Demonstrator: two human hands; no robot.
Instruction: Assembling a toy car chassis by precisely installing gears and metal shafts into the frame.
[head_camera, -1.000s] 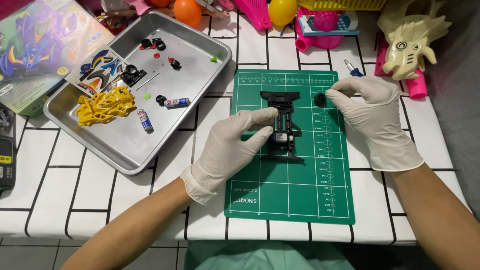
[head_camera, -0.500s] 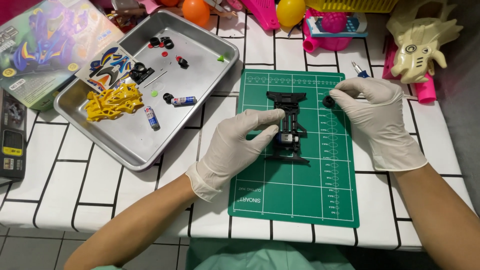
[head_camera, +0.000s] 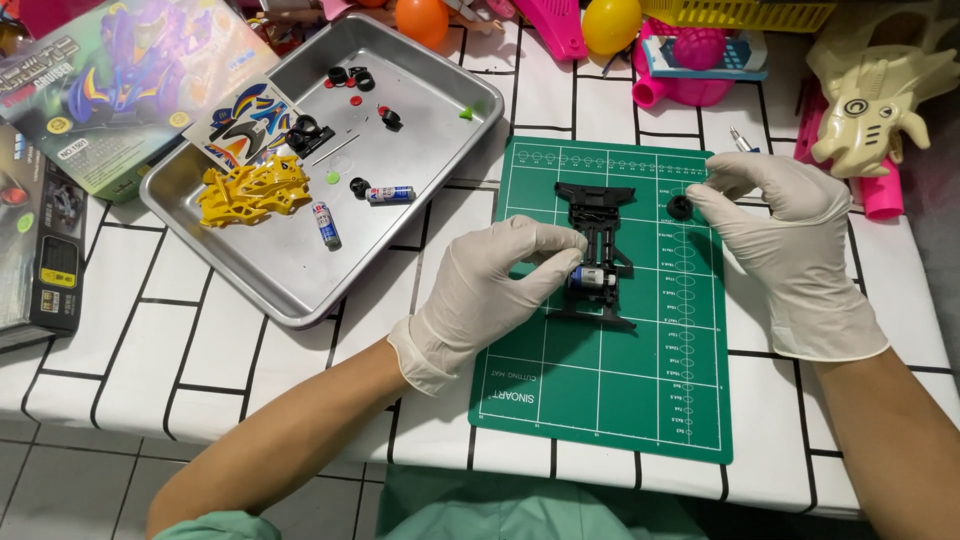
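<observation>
At the centre of the frame, a black toy-car chassis (head_camera: 598, 250) lies on a green cutting mat (head_camera: 600, 390) spread over a white, black-gridded table (head_camera: 130, 340). The gloved left hand (head_camera: 490, 290) is curled over the chassis's left flank, fingers (head_camera: 555, 243) closed down beside a small silver-and-blue motor (head_camera: 592, 279) seated in the frame; whether they actually grip the motor or only steady the chassis cannot be made out. The gloved right hand (head_camera: 790, 250), at centre right, pinches a small black wheel (head_camera: 680, 207) between thumb and forefinger, just off the chassis's upper right corner, its other fingers loosely bent. The chassis looks like light, thin moulded plastic, stiff but likely to snap at its slender rails, so it is best held by the solid side walls rather than the end bars; the wheel is tiny and may slip from smooth gloves, so a firm pinch on its rim seems wise. In the upper left, a metal tray (head_camera: 250, 290) holds a yellow body shell (head_camera: 250, 192), two batteries (head_camera: 325, 225), a sticker sheet (head_camera: 245, 118) and scattered small black, red and green parts too small to identify. A printed box (head_camera: 100, 90) is cut off at the left edge, and bright toys (head_camera: 880, 100) are cropped along the top. The left palm hides the chassis's near left side.
</observation>
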